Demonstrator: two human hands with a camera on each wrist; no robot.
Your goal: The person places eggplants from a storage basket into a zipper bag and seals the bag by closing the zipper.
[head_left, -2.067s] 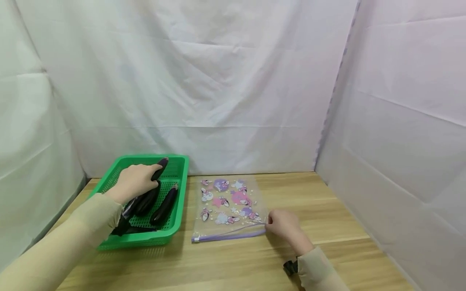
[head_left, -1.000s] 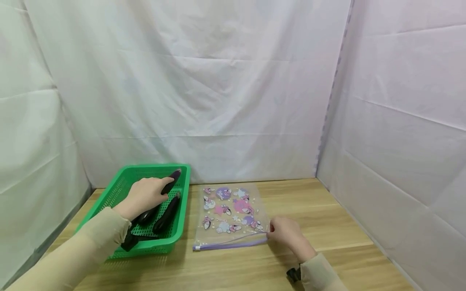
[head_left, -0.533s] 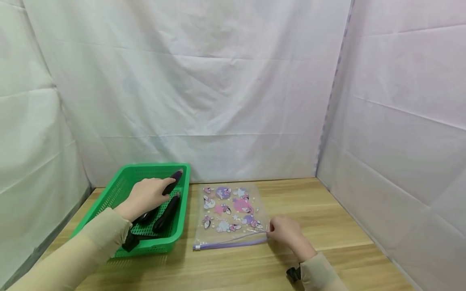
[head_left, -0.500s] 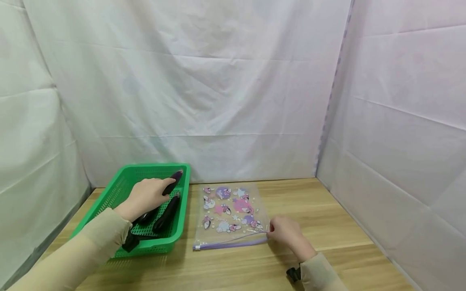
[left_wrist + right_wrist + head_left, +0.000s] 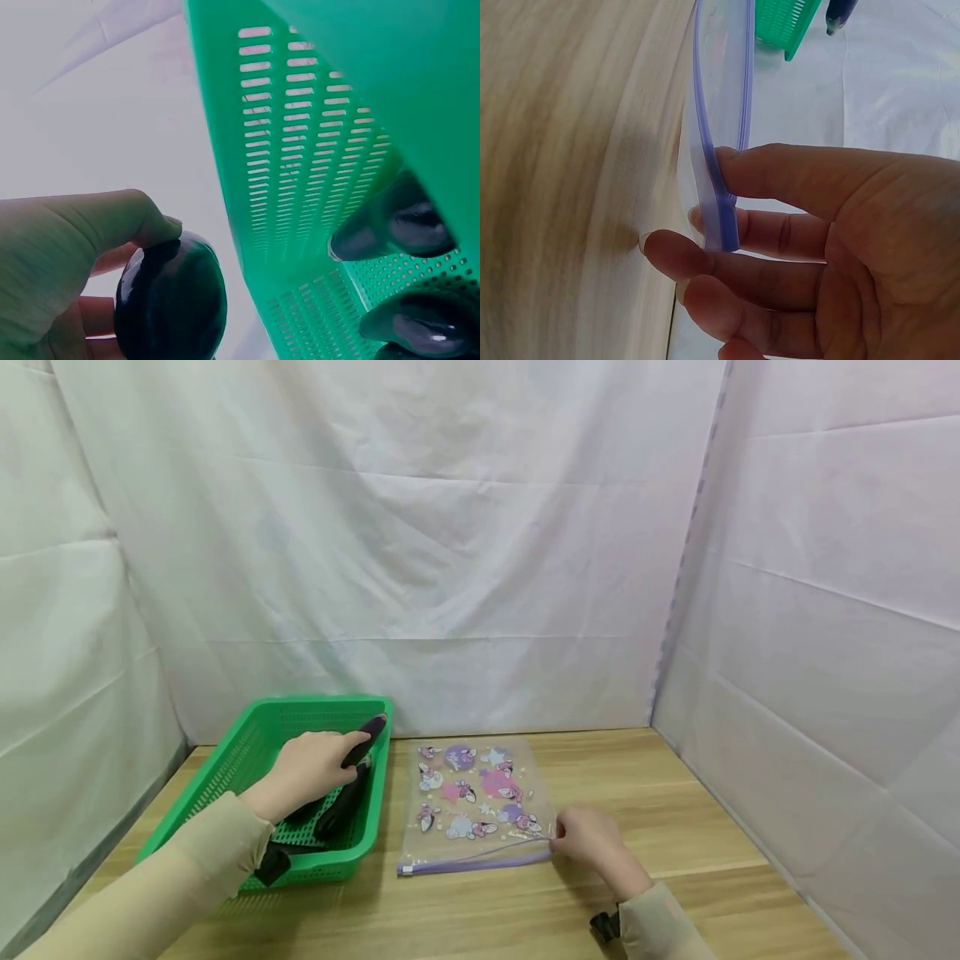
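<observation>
The right hand (image 5: 588,838) pinches a printed slider bag (image 5: 480,793) near the far edge of the table (image 5: 427,927); toward the far left corner, the left hand (image 5: 311,763) grips an eggplant (image 5: 369,737) above a green plastic basket (image 5: 330,867) holding other eggplants (image 5: 342,812).

From above the near side of the wooden table (image 5: 450,914), the head camera looked forward and slightly down at both hands from well back. The left wrist camera faced the left hand (image 5: 67,270) and its eggplant (image 5: 176,300) up close, with the green plastic basket (image 5: 397,90) beyond. Tilted sideways, the right wrist camera looked closely past the right hand (image 5: 870,247) along the slider zipper bag (image 5: 724,82), sharing that bag with the head view.
</observation>
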